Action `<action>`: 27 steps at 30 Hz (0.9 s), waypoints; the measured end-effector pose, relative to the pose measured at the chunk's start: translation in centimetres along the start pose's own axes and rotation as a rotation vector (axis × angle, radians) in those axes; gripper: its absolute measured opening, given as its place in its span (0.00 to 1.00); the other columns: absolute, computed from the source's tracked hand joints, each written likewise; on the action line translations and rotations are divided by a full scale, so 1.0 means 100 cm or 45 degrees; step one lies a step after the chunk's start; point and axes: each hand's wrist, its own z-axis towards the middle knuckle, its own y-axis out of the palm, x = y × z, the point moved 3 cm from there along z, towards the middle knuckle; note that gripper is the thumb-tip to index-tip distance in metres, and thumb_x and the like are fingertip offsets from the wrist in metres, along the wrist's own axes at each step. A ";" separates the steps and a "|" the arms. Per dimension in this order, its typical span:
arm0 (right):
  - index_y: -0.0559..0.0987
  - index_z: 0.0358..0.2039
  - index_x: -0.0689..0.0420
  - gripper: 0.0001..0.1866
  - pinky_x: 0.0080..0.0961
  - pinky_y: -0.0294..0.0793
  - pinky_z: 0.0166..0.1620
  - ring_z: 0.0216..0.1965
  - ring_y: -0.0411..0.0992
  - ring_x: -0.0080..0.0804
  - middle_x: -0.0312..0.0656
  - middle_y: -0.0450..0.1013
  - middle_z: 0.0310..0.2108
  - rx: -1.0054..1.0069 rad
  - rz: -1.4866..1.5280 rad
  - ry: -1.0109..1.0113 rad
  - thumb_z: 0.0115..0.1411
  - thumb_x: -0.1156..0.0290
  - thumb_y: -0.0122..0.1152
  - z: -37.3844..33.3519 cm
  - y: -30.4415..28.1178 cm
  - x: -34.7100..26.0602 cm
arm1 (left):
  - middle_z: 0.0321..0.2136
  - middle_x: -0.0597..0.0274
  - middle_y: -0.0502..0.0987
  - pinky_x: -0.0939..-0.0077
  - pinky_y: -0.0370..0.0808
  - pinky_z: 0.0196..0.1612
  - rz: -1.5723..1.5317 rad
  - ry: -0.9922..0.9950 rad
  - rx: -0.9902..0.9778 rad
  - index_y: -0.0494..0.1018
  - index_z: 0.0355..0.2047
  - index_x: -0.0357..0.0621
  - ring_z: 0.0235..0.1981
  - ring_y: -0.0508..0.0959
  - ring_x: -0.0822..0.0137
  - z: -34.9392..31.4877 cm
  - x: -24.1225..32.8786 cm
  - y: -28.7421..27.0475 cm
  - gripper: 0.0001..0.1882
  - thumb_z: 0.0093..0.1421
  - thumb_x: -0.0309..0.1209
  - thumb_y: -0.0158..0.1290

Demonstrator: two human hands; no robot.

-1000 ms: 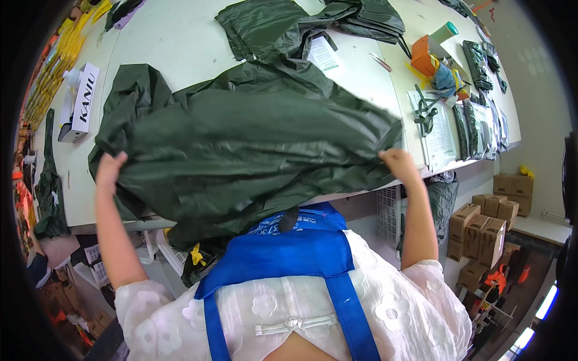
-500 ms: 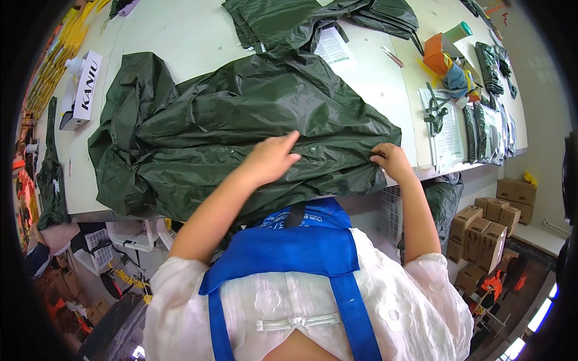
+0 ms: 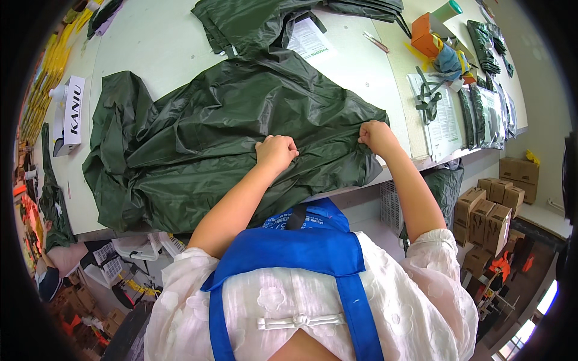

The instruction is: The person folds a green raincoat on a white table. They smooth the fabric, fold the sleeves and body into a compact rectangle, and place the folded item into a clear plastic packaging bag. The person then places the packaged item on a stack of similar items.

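Note:
A dark green, shiny rain jacket (image 3: 198,132) lies crumpled across the table in front of me. My left hand (image 3: 277,151) is closed on the fabric near the middle of its front, fingers curled under so the tips are hidden. At the jacket's right edge, my right hand (image 3: 377,137) pinches the cloth between thumb and bent fingers. Folds run through the fabric between the two hands. Beyond it sit more folded dark green garments (image 3: 247,21), which touch the jacket's far side.
A printed sheet (image 3: 310,41) and a small cutting tool (image 3: 376,42) lie farther back. To the right are an orange box (image 3: 428,35), papers with black straps (image 3: 430,102) and bagged green packs (image 3: 487,114). A white box (image 3: 71,114) stands at the left. Cartons (image 3: 487,210) are stacked below right.
My left hand has gone from a pointing, spread shape to closed on the fabric, slightly right. My right hand still grips the edge. The view has shifted, with the jacket slightly farther left.

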 end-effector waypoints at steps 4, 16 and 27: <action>0.74 0.21 0.59 0.10 0.40 0.71 0.36 0.32 0.72 0.49 0.49 0.73 0.25 -0.192 0.002 0.074 0.45 0.72 0.68 0.021 0.002 0.002 | 0.23 0.68 0.79 0.57 0.67 0.40 0.015 -0.064 -0.123 0.78 0.24 0.52 0.36 0.77 0.61 0.013 -0.002 -0.001 0.08 0.48 0.39 0.63; 0.71 0.20 0.60 0.11 0.27 0.68 0.20 0.14 0.71 0.27 0.40 0.69 0.13 -0.437 0.263 0.189 0.48 0.75 0.67 0.036 -0.007 0.015 | 0.26 0.69 0.79 0.53 0.66 0.42 0.021 -0.061 -0.169 0.77 0.24 0.54 0.41 0.76 0.62 0.015 0.003 -0.005 0.10 0.47 0.41 0.64; 0.76 0.31 0.57 0.09 0.34 0.71 0.39 0.35 0.72 0.43 0.44 0.72 0.36 0.109 0.234 -0.137 0.50 0.70 0.65 0.010 -0.016 0.010 | 0.26 0.66 0.78 0.54 0.67 0.43 -0.006 0.105 -0.057 0.75 0.24 0.52 0.40 0.75 0.58 0.005 -0.005 -0.001 0.11 0.49 0.42 0.62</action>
